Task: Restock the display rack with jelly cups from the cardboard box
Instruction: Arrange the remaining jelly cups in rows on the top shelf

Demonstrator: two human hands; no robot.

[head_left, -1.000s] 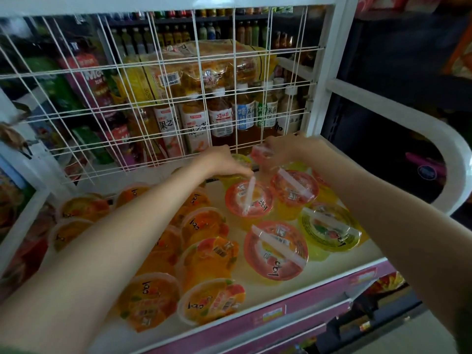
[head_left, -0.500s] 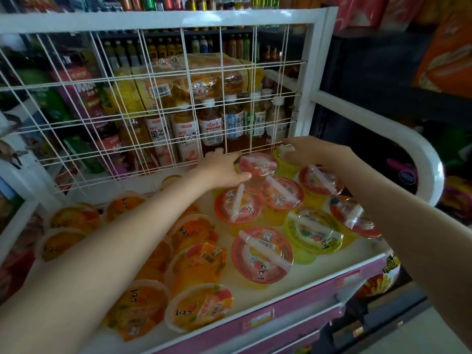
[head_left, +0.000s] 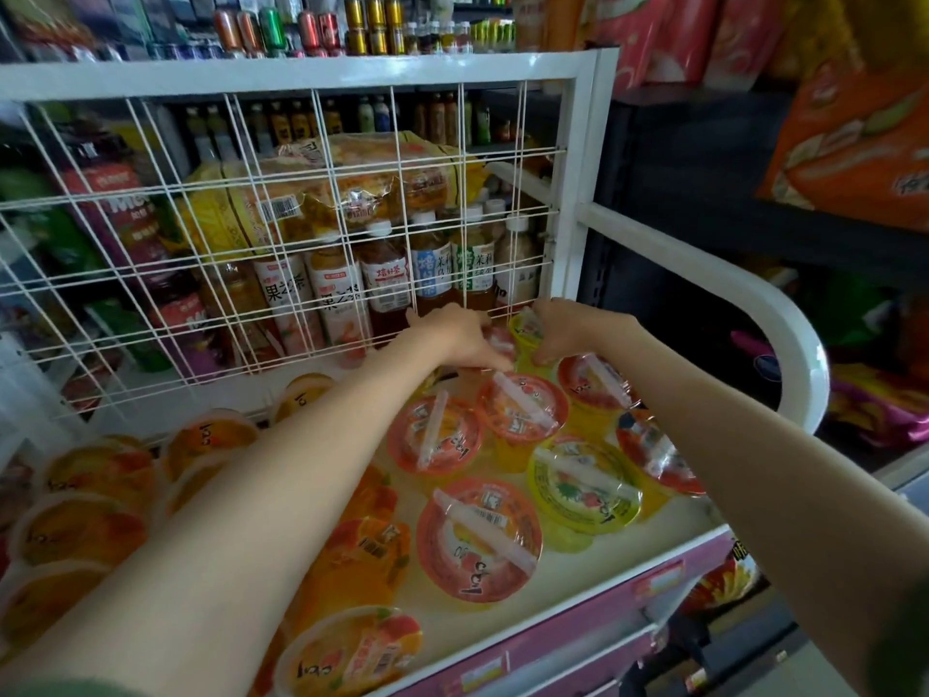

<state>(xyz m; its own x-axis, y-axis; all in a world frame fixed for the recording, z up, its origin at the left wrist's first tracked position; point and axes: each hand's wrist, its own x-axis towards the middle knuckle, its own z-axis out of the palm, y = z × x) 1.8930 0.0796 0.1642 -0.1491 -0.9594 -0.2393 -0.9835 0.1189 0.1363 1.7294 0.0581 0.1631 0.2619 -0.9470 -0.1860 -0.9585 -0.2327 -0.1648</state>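
Hands (head_left: 465, 339) (head_left: 568, 329) press round, film-lidded jelly cups (head_left: 525, 339) together.

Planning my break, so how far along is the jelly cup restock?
Well along: red-lidded cups and orange cups already fill the rack shelf. The left hand and right hand are seating a yellow cup at the back. The box is out of view.

This is a shop. Beyond the fingers (head_left: 467, 324), behind a white wire grid (head_left: 301, 233), stand rows of labelled bottles (head_left: 387, 284); cans (head_left: 311, 27) line a shelf above. Jelly cups (head_left: 477, 538) with barcodes fill the rack (head_left: 553, 601) below the fingers, and snack bags (head_left: 854, 143) hang right.
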